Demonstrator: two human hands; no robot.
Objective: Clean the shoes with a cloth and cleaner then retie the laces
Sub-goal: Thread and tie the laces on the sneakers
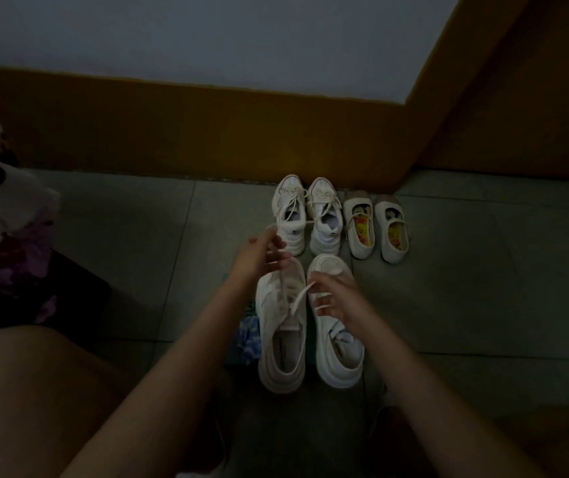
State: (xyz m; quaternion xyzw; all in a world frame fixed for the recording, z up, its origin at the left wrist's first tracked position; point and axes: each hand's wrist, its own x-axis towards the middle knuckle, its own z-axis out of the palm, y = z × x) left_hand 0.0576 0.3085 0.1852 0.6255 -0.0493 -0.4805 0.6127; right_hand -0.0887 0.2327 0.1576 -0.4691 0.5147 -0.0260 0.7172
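The person sits over a near pair of white shoes on the tiled floor (448, 270). Both hands work on the lace (297, 299) of the near left shoe (281, 343). The left hand (258, 251) is raised over the toe and its fingers pinch one end of the lace. The right hand (336, 296) hangs above the near right shoe (340, 353), and its fingers are curled on the other end.

I judge that wiping is done for this shoe and the tying is only beginning, as no knot shows. A blue patterned cloth (249, 334) lies just beside the shoe; no cleaner is visible. Further away stand white sneakers (305, 215) with loose laces, and near them small strap shoes (376, 225).
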